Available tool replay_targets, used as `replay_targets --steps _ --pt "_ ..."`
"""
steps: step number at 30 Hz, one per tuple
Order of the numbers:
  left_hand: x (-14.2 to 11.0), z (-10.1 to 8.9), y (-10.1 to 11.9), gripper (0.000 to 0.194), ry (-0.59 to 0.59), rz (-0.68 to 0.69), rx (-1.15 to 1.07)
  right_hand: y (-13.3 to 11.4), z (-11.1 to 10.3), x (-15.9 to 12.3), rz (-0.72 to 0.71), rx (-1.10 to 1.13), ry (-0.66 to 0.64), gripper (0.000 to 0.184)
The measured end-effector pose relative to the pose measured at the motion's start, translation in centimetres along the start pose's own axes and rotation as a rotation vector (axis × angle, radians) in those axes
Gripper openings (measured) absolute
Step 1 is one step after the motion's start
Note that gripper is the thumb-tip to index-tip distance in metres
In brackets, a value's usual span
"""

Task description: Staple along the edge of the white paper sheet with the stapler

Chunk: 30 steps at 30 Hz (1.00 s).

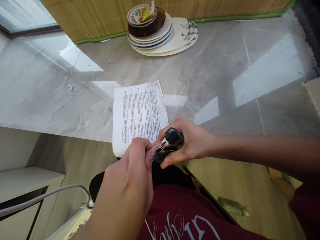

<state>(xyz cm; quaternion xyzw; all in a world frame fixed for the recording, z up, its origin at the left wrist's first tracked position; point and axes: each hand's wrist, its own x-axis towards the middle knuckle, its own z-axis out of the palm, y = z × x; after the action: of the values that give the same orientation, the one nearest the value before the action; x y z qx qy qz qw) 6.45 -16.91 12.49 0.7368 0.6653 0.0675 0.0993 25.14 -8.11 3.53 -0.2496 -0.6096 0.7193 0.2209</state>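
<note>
A black stapler (172, 138) is held in front of my chest, its top swung up so that the metal staple channel shows. My right hand (190, 141) wraps round it from the right, thumb underneath and fingers behind. From the left, my left hand (131, 173) pinches at the end of the metal channel with thumb and forefinger. Whether a strip of staples lies between those fingertips cannot be made out. Just beyond both hands lies a stack of printed sheets (137, 113), its near edge curling over the counter's edge.
The sheets rest on a grey marbled counter (205, 76). Stacked plates (180, 33) stand at its back, with a small bowl on top holding a yellow packet (146, 14). A bamboo blind (225, 8) hangs behind. A green glass bottle (231, 206) lies on the floor.
</note>
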Motion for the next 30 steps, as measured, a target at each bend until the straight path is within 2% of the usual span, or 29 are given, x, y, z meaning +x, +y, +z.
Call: replay_targets --steps 6,11,21,30 --pt "0.1 0.2 -0.5 0.012 0.004 0.056 -0.044 -0.2 0.0 0.0 0.007 -0.01 -0.001 0.042" --pt "0.2 0.1 0.2 0.011 0.058 0.008 0.022 -0.4 0.1 0.1 0.012 -0.029 0.002 0.041" --pt "0.4 0.5 -1.3 0.008 0.02 0.171 0.02 -0.6 0.2 0.1 0.041 -0.058 0.036 0.043" --pt "0.8 0.0 -1.9 0.013 -0.096 0.15 -0.11 -0.3 0.5 0.0 0.115 0.022 -0.002 0.044"
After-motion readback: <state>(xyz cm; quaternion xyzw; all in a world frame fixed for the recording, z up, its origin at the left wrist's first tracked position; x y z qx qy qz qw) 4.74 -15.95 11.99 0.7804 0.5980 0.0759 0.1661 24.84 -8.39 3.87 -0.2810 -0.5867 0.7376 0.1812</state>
